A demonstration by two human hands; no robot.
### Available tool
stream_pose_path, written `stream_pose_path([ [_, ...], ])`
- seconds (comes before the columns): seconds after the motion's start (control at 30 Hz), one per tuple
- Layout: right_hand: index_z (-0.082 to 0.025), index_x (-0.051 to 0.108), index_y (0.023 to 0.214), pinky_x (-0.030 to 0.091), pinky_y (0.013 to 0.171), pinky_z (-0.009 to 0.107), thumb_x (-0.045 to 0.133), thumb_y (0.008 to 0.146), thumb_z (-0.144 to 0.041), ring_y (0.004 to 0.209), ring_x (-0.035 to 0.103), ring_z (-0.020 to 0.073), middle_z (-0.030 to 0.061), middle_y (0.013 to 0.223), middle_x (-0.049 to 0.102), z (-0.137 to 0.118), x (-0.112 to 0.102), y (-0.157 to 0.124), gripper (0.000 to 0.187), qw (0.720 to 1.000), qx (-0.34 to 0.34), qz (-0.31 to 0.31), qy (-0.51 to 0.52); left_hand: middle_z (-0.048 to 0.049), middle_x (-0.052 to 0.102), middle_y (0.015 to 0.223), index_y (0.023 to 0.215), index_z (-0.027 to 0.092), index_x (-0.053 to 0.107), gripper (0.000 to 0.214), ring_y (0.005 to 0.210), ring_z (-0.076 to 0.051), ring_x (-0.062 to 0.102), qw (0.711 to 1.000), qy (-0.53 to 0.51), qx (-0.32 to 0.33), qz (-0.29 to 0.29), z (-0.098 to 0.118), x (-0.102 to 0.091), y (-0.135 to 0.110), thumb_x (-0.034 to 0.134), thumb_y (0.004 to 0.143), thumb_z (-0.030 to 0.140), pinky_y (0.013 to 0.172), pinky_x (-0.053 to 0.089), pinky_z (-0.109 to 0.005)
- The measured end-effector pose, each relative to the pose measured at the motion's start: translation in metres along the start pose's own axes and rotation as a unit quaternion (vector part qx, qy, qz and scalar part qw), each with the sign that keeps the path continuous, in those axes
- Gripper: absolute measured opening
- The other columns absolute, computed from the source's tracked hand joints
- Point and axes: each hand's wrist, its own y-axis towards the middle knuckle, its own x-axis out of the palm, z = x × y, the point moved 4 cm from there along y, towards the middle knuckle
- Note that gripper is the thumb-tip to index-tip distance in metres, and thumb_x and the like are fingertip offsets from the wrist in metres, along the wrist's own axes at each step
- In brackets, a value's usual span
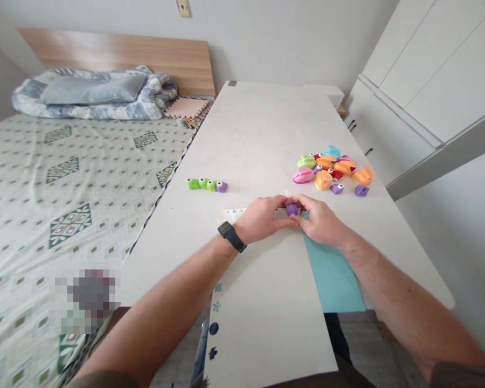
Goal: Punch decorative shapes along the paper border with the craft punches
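Both hands are closed around a small purple paper punch (291,209) at the far edge of a long white sheet of paper (269,307). My left hand (262,216), with a dark watch on the wrist, grips the punch from the left. From the right, the fingers and thumb of my right hand (322,220) pinch it too. Small cut-out shapes run along the sheet's left edge and part of its far edge. Under the white sheet and my right forearm lies a teal sheet (334,277). Both sheets overhang the table's near edge.
On the white table (267,124), a row of green and purple punches (207,185) with eyes stands left. A pile of colourful punches (327,168) lies right, near a purple one (362,190). A bed (117,156) adjoins the left side; white cabinets (424,70) stand right.
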Motion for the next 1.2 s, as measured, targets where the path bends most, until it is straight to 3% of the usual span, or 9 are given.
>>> stream_pose_path([
  [0.17, -0.025, 0.064, 0.124, 0.052, 0.089, 0.039, 0.066, 0.086, -0.021, 0.093, 0.067, 0.0229, 0.0045, 0.104, 0.073, 0.007, -0.005, -0.001, 0.038, 1.0, 0.02, 0.009, 0.006, -0.0096, 0.074, 0.12, 0.127, 0.02, 0.062, 0.058, 0.111, -0.026, 0.07, 0.999, 0.036, 0.011, 0.017, -0.005, -0.002, -0.003, 0.077, 0.083, 0.056, 0.096, 0.054, -0.037],
  [0.33, -0.024, 0.062, 0.126, 0.053, 0.091, 0.039, 0.068, 0.089, -0.031, 0.097, 0.066, 0.0227, 0.0062, 0.107, 0.071, 0.018, -0.012, 0.0, 0.037, 0.997, 0.045, 0.039, 0.051, -0.0073, 0.076, 0.11, 0.114, 0.02, 0.065, 0.022, 0.101, -0.023, 0.072, 0.997, 0.077, 0.001, 0.022, -0.01, -0.002, -0.005, 0.059, 0.099, 0.036, 0.088, 0.055, -0.034],
  [0.43, -0.024, 0.062, 0.125, 0.053, 0.094, 0.04, 0.07, 0.09, -0.037, 0.1, 0.065, 0.0229, 0.0068, 0.108, 0.07, 0.025, -0.014, 0.001, 0.038, 0.991, 0.052, 0.063, 0.103, -0.0073, 0.076, 0.106, 0.111, 0.019, 0.065, 0.018, 0.096, -0.022, 0.072, 0.996, 0.087, 0.005, 0.024, -0.008, -0.002, -0.006, 0.052, 0.101, 0.026, 0.085, 0.055, -0.033],
  [0.6, -0.024, 0.063, 0.121, 0.054, 0.088, 0.038, 0.074, 0.087, -0.045, 0.099, 0.066, 0.0221, 0.0062, 0.107, 0.071, 0.032, -0.018, 0.006, 0.042, 0.971, 0.066, 0.113, 0.2, -0.0069, 0.076, 0.107, 0.111, 0.019, 0.065, 0.018, 0.096, -0.021, 0.072, 0.995, 0.093, 0.005, 0.024, -0.007, -0.003, -0.008, 0.051, 0.1, 0.023, 0.086, 0.055, -0.033],
  [0.77, -0.024, 0.066, 0.118, 0.054, 0.077, 0.034, 0.069, 0.091, -0.053, 0.093, 0.069, 0.0206, 0.0068, 0.108, 0.072, 0.034, -0.024, 0.008, 0.04, 0.962, 0.088, 0.141, 0.217, -0.0063, 0.076, 0.107, 0.112, 0.019, 0.065, 0.018, 0.095, -0.021, 0.072, 0.995, 0.094, 0.003, 0.023, -0.006, -0.003, -0.009, 0.051, 0.1, 0.023, 0.086, 0.055, -0.032],
  [1.2, -0.021, 0.07, 0.101, 0.054, 0.068, 0.029, 0.064, 0.092, -0.061, 0.087, 0.072, 0.0197, 0.0095, 0.109, 0.075, 0.043, -0.022, 0.012, 0.041, 0.926, 0.133, 0.137, 0.326, -0.0066, 0.075, 0.107, 0.111, 0.018, 0.065, 0.018, 0.096, -0.022, 0.071, 0.994, 0.104, 0.007, 0.022, -0.004, -0.003, -0.012, 0.052, 0.099, 0.021, 0.086, 0.054, -0.033],
])
